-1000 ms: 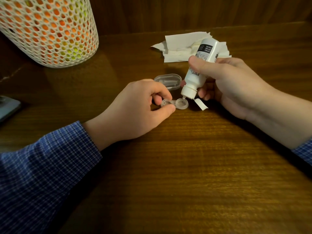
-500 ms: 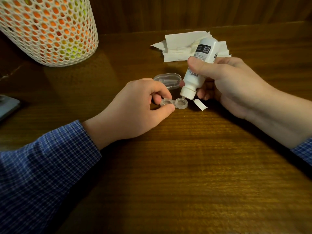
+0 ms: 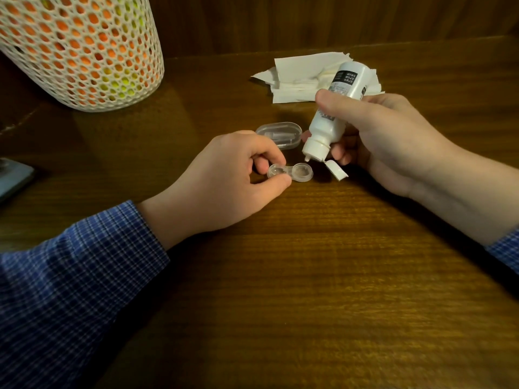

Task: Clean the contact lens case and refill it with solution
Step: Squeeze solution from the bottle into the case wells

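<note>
- The lens case (image 3: 290, 172) is clear, with two round wells joined side by side, and it lies on the wooden table (image 3: 309, 276) near the middle of the view.
- Both wells are uncovered; I cannot tell if there is liquid inside, because the plastic is clear and shiny.
- The left hand (image 3: 224, 181) pinches the left well of the case between thumb and forefinger; the other fingers are curled under and hidden.
- The bottle (image 3: 331, 116) is white, tilted with its nozzle pointing down, just above and behind the right well of the case, not touching it.
- Its flip cap (image 3: 336, 170) hangs open, just to the right of the case.
- The right hand (image 3: 387, 141) grips the bottle, with the thumb across its front and the fingers wrapped behind.
- The label text on the bottle is too small to read.
- A clear oval lid (image 3: 280, 134) lies just behind the case, partly covered by the left hand.
- Crumpled white paper tissues (image 3: 297, 77) lie farther behind the case, partly hidden by the bottle.
- A white mesh basket (image 3: 81, 49) stands far to the left behind the case, cut off by the frame; orange and green colours show through its holes.
- A dark flat object (image 3: 14, 178) far left of the case is cut off.
</note>
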